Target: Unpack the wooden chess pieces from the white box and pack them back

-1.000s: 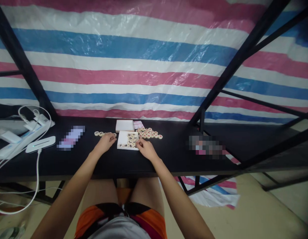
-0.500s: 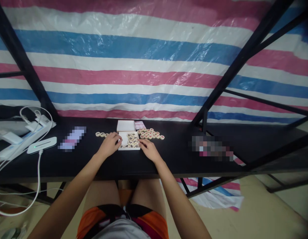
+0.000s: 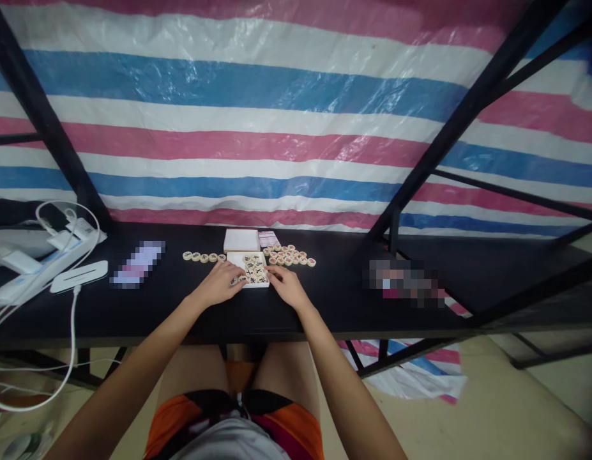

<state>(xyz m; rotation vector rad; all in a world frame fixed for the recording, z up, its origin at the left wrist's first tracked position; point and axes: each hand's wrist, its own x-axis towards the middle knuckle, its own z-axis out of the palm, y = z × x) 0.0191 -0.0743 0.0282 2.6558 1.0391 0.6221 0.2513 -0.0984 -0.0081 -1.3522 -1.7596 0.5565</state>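
Note:
A small white box [image 3: 255, 285] holds several round Chinese chess pieces [image 3: 250, 260] with black characters. My left hand [image 3: 221, 283] reaches over the box's near left side, its thumb and fingertips closed about one of the pieces, which they partly cover. At the right wall my right hand [image 3: 285, 282] keeps its fingertips curled on the box's edge. To the left of the box lies a row of black-marked pieces [image 3: 204, 257]. A loose cluster of red-marked pieces [image 3: 288, 260] is on the right, beyond my right hand.
Behind the box lie its white lid [image 3: 241, 240] and a printed paper [image 3: 268, 239]. On the black desk [image 3: 343, 300], a blurred phone-like item [image 3: 138, 264], a white cabled device [image 3: 80, 276] and a power strip [image 3: 46, 267] stand left; a blurred item [image 3: 405, 281] lies right.
My left hand has moved right, from the box's left edge to over the pieces inside, and its fingers have closed in. More of the left row shows. My right hand stays at the box.

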